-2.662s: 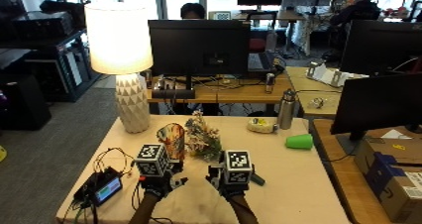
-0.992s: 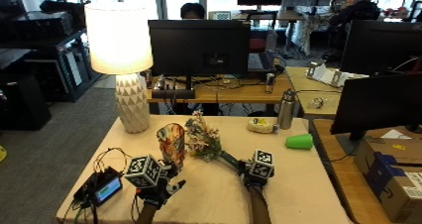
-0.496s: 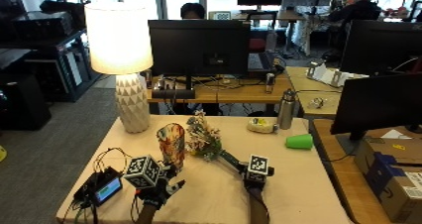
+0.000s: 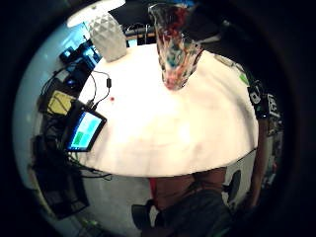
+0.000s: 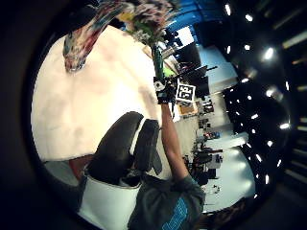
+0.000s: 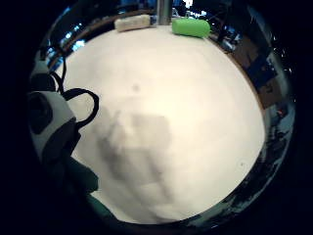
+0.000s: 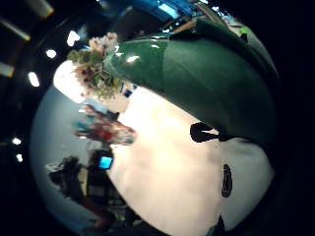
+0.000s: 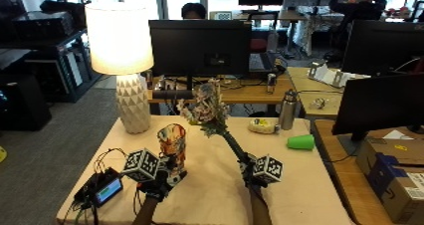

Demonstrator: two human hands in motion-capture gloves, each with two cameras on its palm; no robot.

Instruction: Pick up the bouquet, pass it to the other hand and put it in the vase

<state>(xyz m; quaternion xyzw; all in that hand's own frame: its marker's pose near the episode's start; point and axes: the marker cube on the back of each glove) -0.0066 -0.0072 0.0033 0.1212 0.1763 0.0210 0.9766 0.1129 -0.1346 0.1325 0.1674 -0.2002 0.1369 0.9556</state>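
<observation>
outside view: right hand (image 8: pixel 257 169) wrapped round the lower stem of the bouquet (image 8: pixel 207 107), raised off the table (image 8: pixel 218 195); stem slants up and leftward, blooms high, just beside and above the vase (image 8: pixel 172 145).
outside view, left: left hand (image 8: pixel 156 177) low at the vase's base; fingers too hidden behind its rig to say whether curled or spread.
left thumb view: bouquet's long stem runs from the other hand's grip toward the vase mouth; the left hand is nearer the vase.
left little-finger view: vase upright on table, near this palm.
right thumb view: green stem wrap fills the view, flowers beyond.
right little-finger view: bare table, green cup (image 6: pixel 190 27) at the far edge.
</observation>
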